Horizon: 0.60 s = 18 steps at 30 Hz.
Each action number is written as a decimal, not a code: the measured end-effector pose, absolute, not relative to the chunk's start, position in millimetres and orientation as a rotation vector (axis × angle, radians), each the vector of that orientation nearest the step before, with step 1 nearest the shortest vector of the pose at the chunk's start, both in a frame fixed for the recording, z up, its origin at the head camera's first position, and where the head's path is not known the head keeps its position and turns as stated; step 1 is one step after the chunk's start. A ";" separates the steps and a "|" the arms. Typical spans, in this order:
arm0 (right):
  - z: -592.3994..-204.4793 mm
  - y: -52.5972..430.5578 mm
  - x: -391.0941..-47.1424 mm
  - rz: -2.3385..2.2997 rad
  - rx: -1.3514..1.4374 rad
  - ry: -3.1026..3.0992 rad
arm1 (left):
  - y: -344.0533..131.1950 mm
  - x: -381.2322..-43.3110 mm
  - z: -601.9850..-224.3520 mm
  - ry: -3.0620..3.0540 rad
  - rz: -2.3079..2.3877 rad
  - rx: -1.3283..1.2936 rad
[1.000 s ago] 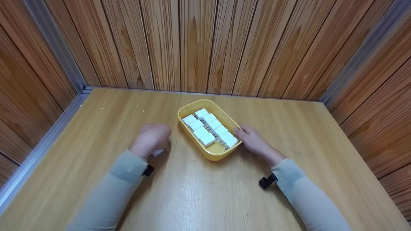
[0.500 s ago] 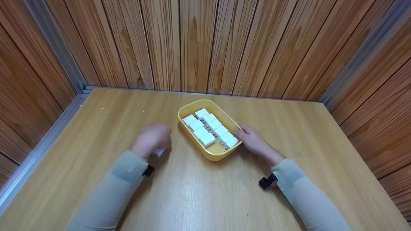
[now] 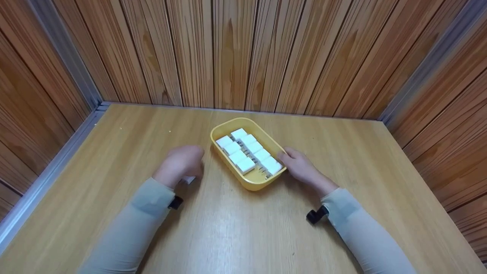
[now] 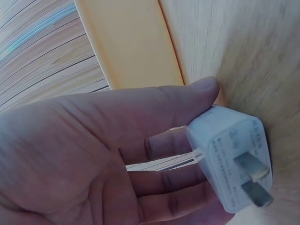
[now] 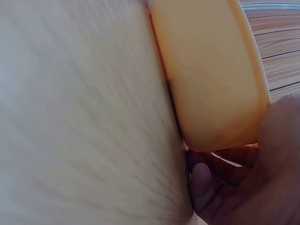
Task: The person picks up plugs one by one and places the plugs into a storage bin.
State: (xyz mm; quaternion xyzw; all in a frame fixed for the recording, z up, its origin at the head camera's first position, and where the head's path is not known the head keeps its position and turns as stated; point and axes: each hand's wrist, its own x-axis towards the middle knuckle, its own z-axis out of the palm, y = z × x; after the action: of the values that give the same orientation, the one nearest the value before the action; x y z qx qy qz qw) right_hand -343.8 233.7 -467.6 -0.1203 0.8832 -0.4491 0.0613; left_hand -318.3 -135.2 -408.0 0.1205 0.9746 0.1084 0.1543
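Note:
My left hand (image 3: 180,163) pinches a white plug-in charger (image 4: 219,137) between thumb and fingers, close over the table at the left of the yellow tray (image 3: 254,185). In the left wrist view its two flat metal prongs (image 4: 252,165) point away from the palm, and small print covers that face. From the head view the hand hides most of the charger. Inside the tray, several white chargers (image 3: 246,164) lie in two rows, prongs showing between them. My right hand (image 3: 300,165) grips the tray's right corner, thumb at the rim and fingers against the outer wall (image 5: 211,75).
The wooden table (image 3: 236,236) runs back to a wood-plank wall (image 3: 232,57), with plank walls on both sides too. Grey metal strips (image 3: 64,156) edge the left side and corners. A few tiny pale specks dot the table at the back left.
My left hand has shifted very slightly, and the charger under it turns a little. The tray, its chargers and my right hand stay in place.

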 end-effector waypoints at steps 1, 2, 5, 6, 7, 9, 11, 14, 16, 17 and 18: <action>-467.6 233.9 -344.0 -1.355 -0.364 2.670 | -135.1 -318.9 -408.0 2.799 0.307 0.349; -467.7 234.1 -344.2 -1.354 -0.363 2.667 | -135.0 -319.6 -408.1 2.805 0.299 0.355; -467.6 234.5 -344.4 -1.349 -0.361 2.660 | -134.2 -320.9 -408.2 2.823 0.278 0.375; -467.5 234.4 -344.4 -1.353 -0.360 2.658 | -133.8 -320.9 -408.0 2.826 0.279 0.377; -467.5 234.5 -344.2 -1.353 -0.356 2.659 | -133.3 -320.8 -407.8 2.830 0.283 0.377; -467.5 234.3 -344.4 -1.355 -0.355 2.661 | -132.7 -320.9 -407.6 2.843 0.285 0.383; -467.9 233.9 -344.7 -1.362 -0.356 2.665 | -132.0 -320.8 -407.0 2.853 0.310 0.381; -468.1 233.1 -344.8 -1.372 -0.366 2.670 | -131.1 -321.4 -406.9 2.877 0.340 0.391; -468.2 233.0 -344.9 -1.365 -0.367 2.675 | -130.1 -321.9 -406.5 2.897 0.366 0.398; -468.2 233.2 -344.9 -1.359 -0.365 2.675 | -129.4 -322.1 -406.4 2.907 0.376 0.403; -468.2 233.4 -345.1 -1.353 -0.362 2.676 | -128.9 -322.4 -406.3 2.918 0.386 0.406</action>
State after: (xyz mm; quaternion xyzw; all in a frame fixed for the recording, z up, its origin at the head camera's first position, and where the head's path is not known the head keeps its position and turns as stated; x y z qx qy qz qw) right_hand -345.1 233.4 -468.2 -0.1196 0.8844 -0.4471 0.0606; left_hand -322.4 -128.9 -406.3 0.1361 0.9785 0.1294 0.0852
